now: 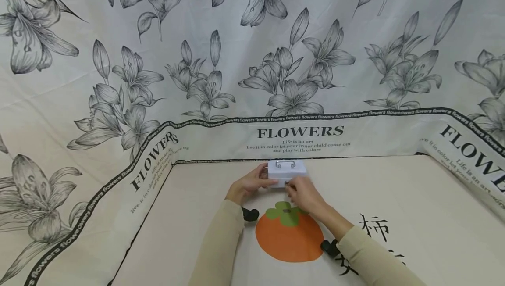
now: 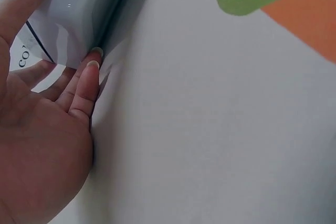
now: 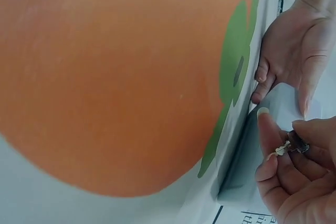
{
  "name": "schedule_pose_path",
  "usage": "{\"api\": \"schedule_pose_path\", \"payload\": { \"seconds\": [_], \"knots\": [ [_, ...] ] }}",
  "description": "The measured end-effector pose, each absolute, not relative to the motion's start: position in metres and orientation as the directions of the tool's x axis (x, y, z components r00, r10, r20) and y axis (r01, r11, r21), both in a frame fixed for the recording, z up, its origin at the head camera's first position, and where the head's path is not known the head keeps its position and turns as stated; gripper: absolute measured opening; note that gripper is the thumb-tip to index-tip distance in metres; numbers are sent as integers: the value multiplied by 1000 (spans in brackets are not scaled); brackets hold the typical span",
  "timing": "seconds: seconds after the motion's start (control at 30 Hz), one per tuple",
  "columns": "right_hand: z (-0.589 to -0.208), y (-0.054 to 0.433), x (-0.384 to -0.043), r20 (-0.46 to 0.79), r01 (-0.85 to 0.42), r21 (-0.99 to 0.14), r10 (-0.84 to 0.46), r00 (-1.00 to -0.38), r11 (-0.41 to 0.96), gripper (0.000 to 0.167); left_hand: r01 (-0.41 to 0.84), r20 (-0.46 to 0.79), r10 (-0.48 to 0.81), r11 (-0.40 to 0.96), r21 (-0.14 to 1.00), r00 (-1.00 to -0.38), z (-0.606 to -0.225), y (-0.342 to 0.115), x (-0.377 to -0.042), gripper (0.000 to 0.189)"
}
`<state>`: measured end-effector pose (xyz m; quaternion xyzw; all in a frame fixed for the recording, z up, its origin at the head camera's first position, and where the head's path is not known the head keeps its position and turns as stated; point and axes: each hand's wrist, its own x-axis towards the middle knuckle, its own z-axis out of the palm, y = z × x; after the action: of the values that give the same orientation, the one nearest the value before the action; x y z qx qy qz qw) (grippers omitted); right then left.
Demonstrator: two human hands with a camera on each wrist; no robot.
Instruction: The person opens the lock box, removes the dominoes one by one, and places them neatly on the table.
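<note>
A small white cash box with a metal carrying handle on its lid stands at the far side of the table. My left hand grips its left end, the thumb on the front and the fingers along the side, as the left wrist view also shows around the glossy box. At the box front, my right hand pinches a small metal key between thumb and fingers. A silvery bit hangs beside that key. The right fingers hide much of the lock area.
The pale tablecloth carries a printed orange persimmon in front of the box, with black characters to the right. A flower-printed curtain rises right behind the box and along both sides.
</note>
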<state>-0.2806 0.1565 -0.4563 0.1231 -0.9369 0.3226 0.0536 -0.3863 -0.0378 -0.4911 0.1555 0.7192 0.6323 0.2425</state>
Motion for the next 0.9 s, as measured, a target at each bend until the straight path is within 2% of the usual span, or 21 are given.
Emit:
{"api": "schedule_pose_path", "payload": {
  "seconds": [0.27, 0.53, 0.9],
  "knots": [
    [-457, 155, -283, 216, -324, -431, -252, -943, 842, 21, -78, -161, 536, 175, 982, -829, -487, -38, -384, 80],
    [-456, 160, -282, 200, -312, -547, -241, -950, 777, 23, -72, -151, 536, 165, 984, -831, -485, -36, -382, 80],
    [-454, 160, -285, 178, -279, -560, -215, -960, 780, 24, -48, -133, 505, 179, 983, -853, -490, -32, -384, 82]
  ]
}}
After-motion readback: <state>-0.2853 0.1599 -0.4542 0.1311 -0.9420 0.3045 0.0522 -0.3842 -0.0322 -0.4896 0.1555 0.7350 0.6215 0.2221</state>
